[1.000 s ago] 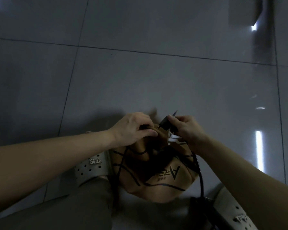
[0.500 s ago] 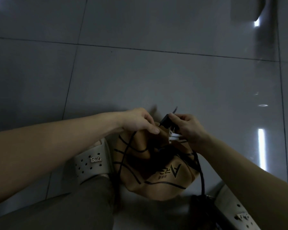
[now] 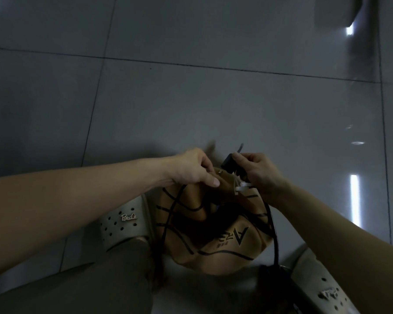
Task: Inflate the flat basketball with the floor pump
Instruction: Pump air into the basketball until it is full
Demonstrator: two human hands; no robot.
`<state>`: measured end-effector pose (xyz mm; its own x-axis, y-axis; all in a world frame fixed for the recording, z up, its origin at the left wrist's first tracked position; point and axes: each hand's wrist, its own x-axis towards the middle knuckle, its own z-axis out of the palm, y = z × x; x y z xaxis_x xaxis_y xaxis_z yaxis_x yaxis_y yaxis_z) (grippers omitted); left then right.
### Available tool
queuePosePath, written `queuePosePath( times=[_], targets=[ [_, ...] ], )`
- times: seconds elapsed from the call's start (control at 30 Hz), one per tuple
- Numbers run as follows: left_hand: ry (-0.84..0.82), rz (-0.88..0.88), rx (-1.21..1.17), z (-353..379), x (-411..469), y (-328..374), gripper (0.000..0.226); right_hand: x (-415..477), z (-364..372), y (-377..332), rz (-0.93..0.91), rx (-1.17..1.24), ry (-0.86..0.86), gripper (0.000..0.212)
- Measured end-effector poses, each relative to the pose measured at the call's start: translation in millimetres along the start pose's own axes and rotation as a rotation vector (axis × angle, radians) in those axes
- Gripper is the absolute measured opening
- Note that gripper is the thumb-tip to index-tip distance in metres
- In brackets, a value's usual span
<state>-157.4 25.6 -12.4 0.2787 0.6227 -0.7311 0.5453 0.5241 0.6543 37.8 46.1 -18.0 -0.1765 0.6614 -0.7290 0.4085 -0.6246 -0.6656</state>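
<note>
A flat, caved-in orange basketball (image 3: 216,243) with black seams lies on the floor between my feet. My left hand (image 3: 194,168) pinches the ball's folded top edge. My right hand (image 3: 259,173) grips the black pump hose head (image 3: 228,163), a thin needle sticking up from it, with white plastic bits under the fingers. The head sits just above the ball's top edge, right of my left hand. The black hose (image 3: 273,236) curves down along the ball's right side to the dark pump base (image 3: 275,282), which is mostly in shadow.
Grey glossy floor tiles (image 3: 191,105) stretch ahead, with light reflections on the right. My left white perforated slipper (image 3: 123,225) stands beside the ball; the right slipper (image 3: 320,284) is at the bottom right. My trouser leg (image 3: 95,282) fills the lower left.
My left hand shifted from clasping the ball's top to pinching its edge, forearm raised. My right hand lifted the hose head slightly. The view dipped a little.
</note>
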Motion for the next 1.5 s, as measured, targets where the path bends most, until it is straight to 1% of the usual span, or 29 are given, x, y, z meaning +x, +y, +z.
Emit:
queuePosePath(
  times=[0.1,0.23,0.37,0.4,0.47,0.57,0.8,0.9,1.0,1.13,1.33,1.4,1.5],
  targets=[
    [0.018,-0.001,-0.017,1.5,-1.4,-1.7,0.024,-1.0,2.2,-1.0,-0.011,-0.075,-0.030,0.030],
    [0.028,0.006,-0.005,2.0,-3.8,-2.6,0.016,-2.6,4.3,-2.8,-0.041,-0.108,-0.037,0.033],
    [0.044,0.003,-0.012,1.9,-4.5,-3.1,0.040,-3.1,-0.3,-3.4,-0.100,-0.134,-0.107,0.031],
    [0.046,0.003,-0.012,2.4,-4.8,-3.2,0.040,-3.2,-2.3,-3.2,-0.112,-0.135,-0.129,0.030],
    [0.049,-0.004,-0.018,3.6,-4.4,-4.1,0.030,-4.8,-4.9,-3.5,-0.142,-0.181,-0.168,0.028],
    [0.066,0.001,-0.009,3.7,-6.6,-5.3,0.024,-6.6,-3.6,-3.4,-0.197,-0.240,-0.184,0.027],
    [0.084,0.009,0.031,4.4,-11.7,-8.5,0.022,-12.0,3.1,-6.5,-0.252,-0.300,-0.168,0.029],
    [0.078,0.015,0.042,3.9,-12.2,-8.3,0.021,-11.8,2.6,-8.7,-0.232,-0.340,-0.180,0.028],
    [0.048,0.035,0.091,0.9,-12.6,-7.7,0.022,-8.2,-1.8,-12.1,-0.168,-0.377,-0.253,0.018],
    [0.029,0.047,0.159,-2.2,-12.5,-8.3,0.023,-4.0,-3.1,-18.9,-0.178,-0.519,-0.310,0.021],
    [0.057,0.099,0.207,-0.2,-15.5,-12.1,0.025,-5.0,-2.3,-21.3,-0.150,-0.504,-0.330,0.023],
    [0.012,0.088,0.155,-3.8,-13.5,-15.1,0.033,-6.6,-2.9,-19.6,-0.142,-0.475,-0.333,0.023],
    [-0.029,0.128,0.000,-7.8,-14.9,-17.3,0.077,-7.4,-3.8,-17.9,-0.187,-0.471,-0.346,0.023]
  ],
)
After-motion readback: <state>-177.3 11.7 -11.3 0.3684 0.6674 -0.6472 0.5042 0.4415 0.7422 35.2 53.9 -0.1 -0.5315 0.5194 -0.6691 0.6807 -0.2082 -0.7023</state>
